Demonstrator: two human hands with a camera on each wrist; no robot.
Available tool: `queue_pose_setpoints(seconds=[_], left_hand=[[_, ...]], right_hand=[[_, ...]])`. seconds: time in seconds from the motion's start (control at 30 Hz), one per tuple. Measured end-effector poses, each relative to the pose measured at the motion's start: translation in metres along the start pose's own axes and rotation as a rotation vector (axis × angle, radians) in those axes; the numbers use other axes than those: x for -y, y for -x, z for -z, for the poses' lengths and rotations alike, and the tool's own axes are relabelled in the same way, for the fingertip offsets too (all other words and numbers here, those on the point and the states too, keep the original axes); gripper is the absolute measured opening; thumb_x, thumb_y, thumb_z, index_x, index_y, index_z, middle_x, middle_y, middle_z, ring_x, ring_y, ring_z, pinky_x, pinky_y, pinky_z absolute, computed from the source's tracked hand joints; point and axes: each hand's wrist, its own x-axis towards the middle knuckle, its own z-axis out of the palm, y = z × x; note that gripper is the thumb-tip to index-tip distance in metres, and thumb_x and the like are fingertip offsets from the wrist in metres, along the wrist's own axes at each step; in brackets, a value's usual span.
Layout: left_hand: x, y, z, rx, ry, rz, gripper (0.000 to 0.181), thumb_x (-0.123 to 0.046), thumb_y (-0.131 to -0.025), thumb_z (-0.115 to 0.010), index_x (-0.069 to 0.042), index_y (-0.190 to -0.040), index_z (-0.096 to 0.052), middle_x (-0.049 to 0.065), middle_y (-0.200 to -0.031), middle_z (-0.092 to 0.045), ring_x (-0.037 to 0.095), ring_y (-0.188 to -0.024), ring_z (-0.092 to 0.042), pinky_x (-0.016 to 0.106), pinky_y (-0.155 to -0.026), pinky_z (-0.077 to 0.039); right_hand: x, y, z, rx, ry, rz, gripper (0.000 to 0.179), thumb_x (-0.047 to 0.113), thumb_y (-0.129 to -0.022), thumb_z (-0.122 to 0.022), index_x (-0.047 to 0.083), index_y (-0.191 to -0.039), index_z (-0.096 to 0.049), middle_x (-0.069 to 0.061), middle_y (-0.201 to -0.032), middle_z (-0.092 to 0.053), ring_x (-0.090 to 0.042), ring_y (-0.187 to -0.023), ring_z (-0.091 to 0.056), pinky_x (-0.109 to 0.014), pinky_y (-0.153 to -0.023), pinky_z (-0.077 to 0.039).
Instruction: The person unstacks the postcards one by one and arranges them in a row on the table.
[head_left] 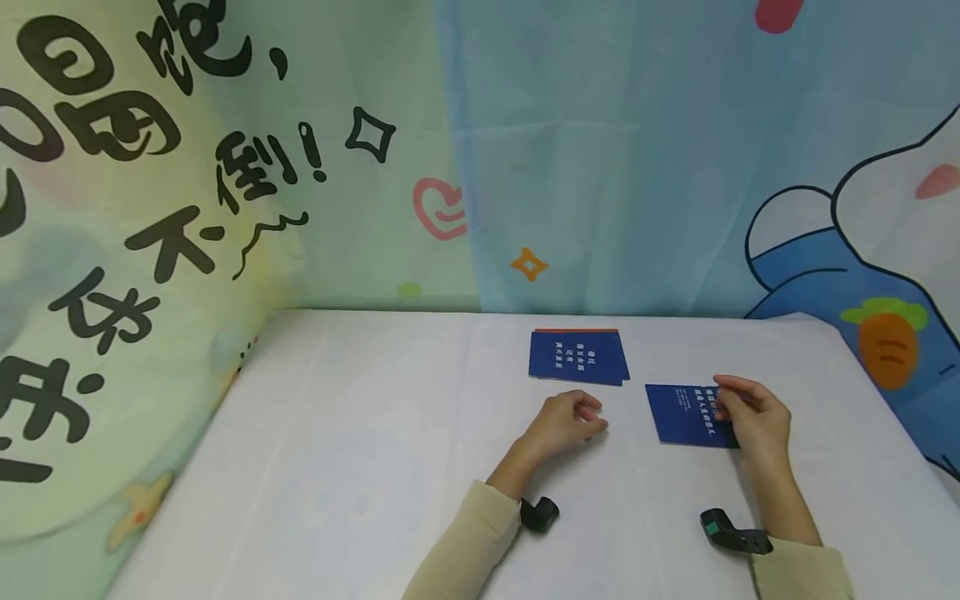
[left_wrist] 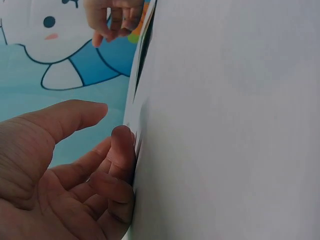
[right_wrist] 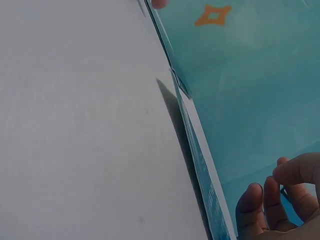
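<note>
A dark blue card (head_left: 682, 415) printed with white characters lies on the right part of the table. Over its right edge hovers my right hand (head_left: 759, 429), its fingers loosely bent. In the right wrist view those fingers (right_wrist: 272, 207) show a gap from the card (right_wrist: 206, 180), which casts a shadow on the cloth. My left hand (head_left: 566, 423) rests low over the table, left of that card, with relaxed, half-curled fingers and nothing in them. Behind it lies a small, slightly fanned stack of similar blue cards (head_left: 576, 358), with an orange-red edge at the back.
White cloth covers the table (head_left: 337, 433). A printed fabric backdrop (head_left: 600, 167) rises along its back and left side, with a cartoon figure at the right. Each wrist bears a black camera mount (head_left: 540, 514).
</note>
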Motion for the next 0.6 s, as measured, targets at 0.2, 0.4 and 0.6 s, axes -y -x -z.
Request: queue_pose_setpoints(seconds=[0.2, 0.4, 0.6], left_hand=[[0.003, 0.003, 0.009, -0.034, -0.001, 0.007, 0.027, -0.011, -0.085, -0.073, -0.002, -0.109, -0.067, -0.003, -0.078, -0.064, 0.001, -0.059, -0.057, 0.015, -0.057, -0.043], [0.007, 0.003, 0.018, -0.059, 0.007, 0.013, 0.028, -0.013, -0.086, -0.072, -0.002, -0.111, -0.067, -0.001, -0.082, -0.066, 0.003, -0.06, -0.058, 0.016, -0.056, -0.044], [0.012, 0.004, 0.029, -0.12, 0.033, 0.016, 0.026, -0.015, -0.088, -0.071, -0.002, -0.111, -0.068, 0.002, -0.087, -0.068, 0.004, -0.062, -0.059, 0.017, -0.056, -0.046]], right_hand=[[0.002, 0.003, -0.012, 0.031, 0.029, 0.015, 0.021, 0.005, -0.095, -0.057, 0.022, -0.097, -0.069, 0.01, -0.082, -0.061, -0.004, -0.064, -0.057, -0.012, -0.057, -0.047], [0.002, 0.004, -0.023, 0.064, 0.03, 0.026, 0.019, 0.005, -0.095, -0.058, 0.02, -0.099, -0.07, 0.01, -0.082, -0.061, -0.004, -0.064, -0.057, -0.012, -0.057, -0.048], [0.001, 0.004, -0.034, 0.11, 0.025, 0.036, 0.019, 0.006, -0.094, -0.06, 0.022, -0.096, -0.07, 0.01, -0.081, -0.063, -0.004, -0.063, -0.058, -0.013, -0.058, -0.048]])
